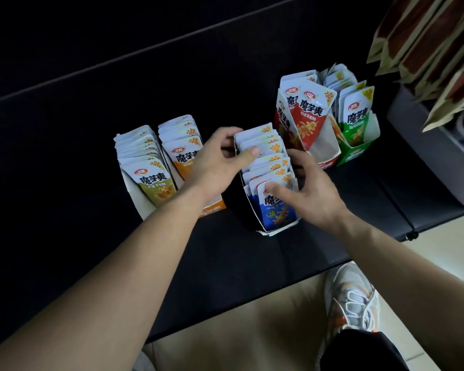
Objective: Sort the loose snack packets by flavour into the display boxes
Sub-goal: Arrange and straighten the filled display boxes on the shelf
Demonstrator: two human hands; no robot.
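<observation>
My left hand (220, 159) grips the far end of the blue box (279, 228), thumb on its blue packets (268, 156). My right hand (311, 194) clasps its right wall, thumb on the front packet. Left of my left hand stand the olive box (134, 194) and orange box (212, 208) — both packed. Beyond my right are the red box (330, 163) and green box (356, 156). The dark table (225, 263) lies bare beyond my fingers and back to its near edge.
</observation>
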